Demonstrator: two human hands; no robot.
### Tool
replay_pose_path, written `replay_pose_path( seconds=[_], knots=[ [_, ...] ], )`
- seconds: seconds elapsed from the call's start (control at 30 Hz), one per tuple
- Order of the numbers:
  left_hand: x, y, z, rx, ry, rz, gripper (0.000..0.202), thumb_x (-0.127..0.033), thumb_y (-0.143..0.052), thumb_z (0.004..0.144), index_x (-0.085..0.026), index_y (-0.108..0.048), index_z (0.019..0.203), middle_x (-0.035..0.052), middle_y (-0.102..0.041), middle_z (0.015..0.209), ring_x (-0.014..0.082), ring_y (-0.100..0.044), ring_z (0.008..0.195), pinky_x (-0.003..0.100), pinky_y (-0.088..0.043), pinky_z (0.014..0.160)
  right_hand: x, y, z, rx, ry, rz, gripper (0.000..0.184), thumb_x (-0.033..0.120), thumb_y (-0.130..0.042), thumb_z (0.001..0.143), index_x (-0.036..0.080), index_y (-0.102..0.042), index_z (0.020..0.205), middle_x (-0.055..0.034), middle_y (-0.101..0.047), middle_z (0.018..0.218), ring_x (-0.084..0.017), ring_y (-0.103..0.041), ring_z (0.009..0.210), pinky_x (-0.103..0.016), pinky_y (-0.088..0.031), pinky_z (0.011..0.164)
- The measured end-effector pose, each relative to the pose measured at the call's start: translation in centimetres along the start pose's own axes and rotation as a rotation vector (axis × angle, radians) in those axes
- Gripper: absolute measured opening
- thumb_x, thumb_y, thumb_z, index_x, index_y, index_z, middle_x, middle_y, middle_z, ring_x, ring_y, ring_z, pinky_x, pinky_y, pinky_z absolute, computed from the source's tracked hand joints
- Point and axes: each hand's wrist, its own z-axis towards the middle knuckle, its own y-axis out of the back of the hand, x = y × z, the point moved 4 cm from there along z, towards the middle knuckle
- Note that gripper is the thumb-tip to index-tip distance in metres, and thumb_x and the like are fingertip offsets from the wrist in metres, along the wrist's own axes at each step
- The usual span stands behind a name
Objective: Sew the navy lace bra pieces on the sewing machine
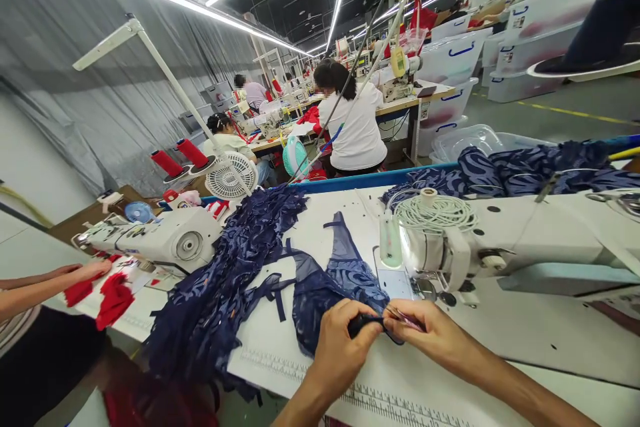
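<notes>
A navy garment piece [313, 293] of sheer and patterned fabric with narrow straps lies on the white sewing table [280, 360]. My left hand [345, 340] is closed, pinching a gathered dark edge of it between thumb and fingers. Close against it, my right hand [417, 327] is closed around a small, slim metal tool [405, 318] with a pinkish tint, probably thread snips, mostly hidden by the fingers. Its fingertips meet the same fabric edge. Just beyond my hands stands a white sewing machine [480, 233], its needle area near the garment's right side.
A heap of navy pieces [220, 280] hangs over the table's left side. More patterned navy fabric [500, 167] lies behind the machine. At the left, a co-worker's arm [55, 283] reaches to red fabric [115, 300] by another machine [165, 240]. Ruler markings [380, 400] run along the front edge.
</notes>
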Motion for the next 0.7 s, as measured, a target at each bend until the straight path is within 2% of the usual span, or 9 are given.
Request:
replay_pose_path(
  seconds=[0.03, 0.07, 0.17, 0.3, 0.47, 0.7],
  knots=[
    [-0.1, -0.1, 0.2, -0.003, 0.013, -0.028, 0.009, -0.024, -0.067, 0.083, -0.019, -0.072, 0.088, 0.0022, -0.071, 0.089, 0.0187, -0.063, 0.088, 0.028, -0.043, 0.083, 0.0, 0.0, -0.4, -0.008, -0.014, -0.004, 0.047, 0.065, -0.045, 0.092, 0.022, -0.047, 0.074, 0.0024, -0.041, 0.069, -0.015, -0.037, 0.066, -0.029, -0.029, 0.061],
    [-0.1, -0.2, 0.3, 0.002, 0.034, -0.068, 0.010, -0.024, -0.064, 0.084, -0.018, -0.073, 0.084, 0.0023, -0.071, 0.086, 0.0184, -0.063, 0.086, 0.027, -0.043, 0.081, -0.1, 0.2, -0.8, -0.021, -0.034, -0.013, 0.045, 0.065, -0.045, 0.093, 0.022, -0.050, 0.082, 0.0023, -0.043, 0.072, -0.015, -0.039, 0.067, -0.028, -0.030, 0.062],
    [-0.1, -0.1, 0.4, 0.033, 0.097, -0.155, 0.013, -0.028, -0.066, 0.083, -0.018, -0.073, 0.083, 0.0020, -0.071, 0.084, 0.0179, -0.062, 0.083, 0.026, -0.042, 0.077, -0.2, 0.5, -2.3, -0.034, -0.098, -0.053, 0.042, 0.065, -0.041, 0.096, 0.024, -0.049, 0.094, 0.0028, -0.045, 0.077, -0.016, -0.041, 0.070, -0.028, -0.031, 0.064],
    [-0.1, 0.1, 0.2, 0.078, 0.115, -0.184, 0.016, -0.032, -0.067, 0.082, -0.018, -0.074, 0.085, 0.0015, -0.070, 0.084, 0.0168, -0.059, 0.083, 0.025, -0.041, 0.076, 0.0, 0.5, -3.3, 0.016, -0.128, -0.132, 0.047, 0.064, -0.034, 0.099, 0.023, -0.039, 0.078, 0.0039, -0.037, 0.071, -0.014, -0.036, 0.065, -0.028, -0.026, 0.059],
    [0.3, -0.2, 0.0, 0.158, 0.183, -0.241, 0.023, -0.037, -0.069, 0.081, -0.017, -0.075, 0.089, 0.0020, -0.068, 0.080, 0.0159, -0.057, 0.076, 0.025, -0.040, 0.068, 0.2, 0.5, -3.1, 0.035, -0.070, -0.130, 0.048, 0.063, -0.035, 0.099, 0.022, -0.038, 0.074, 0.0033, -0.034, 0.070, -0.014, -0.034, 0.065, -0.028, -0.023, 0.058],
    [-0.5, -0.2, 0.1, 0.211, 0.127, -0.211, 0.016, -0.028, -0.066, 0.082, -0.018, -0.077, 0.089, 0.0025, -0.072, 0.089, 0.0184, -0.062, 0.089, 0.027, -0.043, 0.083, 0.6, -0.1, -2.8, 0.045, -0.034, -0.106, 0.045, 0.059, -0.044, 0.097, 0.021, -0.042, 0.072, 0.0035, -0.037, 0.069, -0.013, -0.034, 0.063, -0.027, -0.023, 0.056]
  ],
)
